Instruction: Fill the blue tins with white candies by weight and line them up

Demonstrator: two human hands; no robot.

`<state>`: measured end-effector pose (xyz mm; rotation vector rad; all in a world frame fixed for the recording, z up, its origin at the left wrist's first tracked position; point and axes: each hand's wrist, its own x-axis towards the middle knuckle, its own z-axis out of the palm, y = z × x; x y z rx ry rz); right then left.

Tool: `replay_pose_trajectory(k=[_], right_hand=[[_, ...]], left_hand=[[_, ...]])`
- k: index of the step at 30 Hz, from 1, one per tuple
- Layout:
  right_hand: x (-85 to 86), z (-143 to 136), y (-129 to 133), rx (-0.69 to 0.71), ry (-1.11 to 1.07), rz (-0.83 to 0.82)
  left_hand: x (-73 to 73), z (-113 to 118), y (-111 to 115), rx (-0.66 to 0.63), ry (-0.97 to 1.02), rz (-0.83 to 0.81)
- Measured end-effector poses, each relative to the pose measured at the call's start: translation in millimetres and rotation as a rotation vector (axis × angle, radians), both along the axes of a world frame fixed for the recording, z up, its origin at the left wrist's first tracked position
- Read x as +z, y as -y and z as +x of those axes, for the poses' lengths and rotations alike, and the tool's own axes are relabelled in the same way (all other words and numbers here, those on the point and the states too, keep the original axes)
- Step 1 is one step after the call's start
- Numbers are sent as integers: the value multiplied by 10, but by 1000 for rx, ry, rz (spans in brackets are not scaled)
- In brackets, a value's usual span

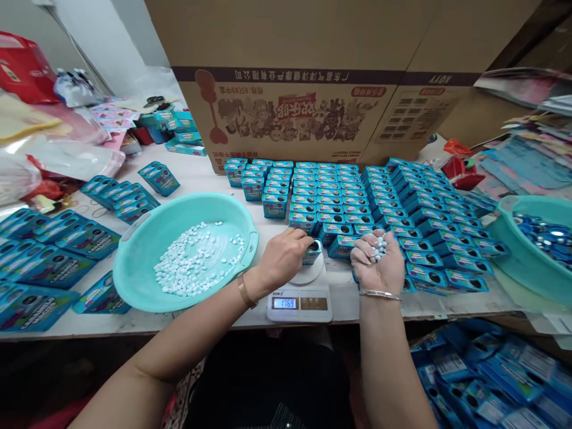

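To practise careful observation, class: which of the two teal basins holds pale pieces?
The left basin, beside the white scale: loose pale pieces lie in it, while the right basin holds shiny blue items.

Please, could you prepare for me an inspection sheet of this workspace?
Surface: white tabletop, crowded with rows of small blue printed boxes.
Job's things: white plastic digital scale, display lit, bearing a blue printed box; turquoise oval plastic basin holding small, round, pale-blue pieces.
Clutter: translucent plastic bags at left; red plastic items at right.
Left hand: at the top of the box; grip unclear.
Right hand: palm up, holding pale-blue pieces.
Cables: none clearly made out.
Surroundings: large brown printed cardboard carton behind; blue boxes heaped below the tabletop, right.
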<state>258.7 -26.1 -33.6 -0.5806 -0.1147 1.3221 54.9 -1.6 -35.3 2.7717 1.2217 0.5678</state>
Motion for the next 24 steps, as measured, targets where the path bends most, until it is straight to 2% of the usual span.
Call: replay_pose_trajectory(k=[4, 11, 14, 16, 18, 20, 22, 24], right_hand=[[31, 3, 25, -24, -19, -34], [-36, 6, 33, -12, 25, -18], [-35, -4, 29, -2, 32, -15], [-15, -9, 33, -10, 19, -29], [10, -6, 41, -15, 7, -36], [35, 4, 51, -14, 4, -27], [57, 13, 59, -16, 1, -15], [79, 8, 64, -27, -5, -17]], left_hand=[[-29, -3, -28, -19, -97, 29], [-71, -12, -125, -35, -61, 53], [-9, -10, -150, -14, 19, 32], [98, -80, -148, 2, 150, 49], [243, -249, -125, 30, 308, 99], [385, -525, -85, 103, 420, 153], [468, -881, -39, 234, 439, 181], [462, -1262, 1, 368, 370, 166]])
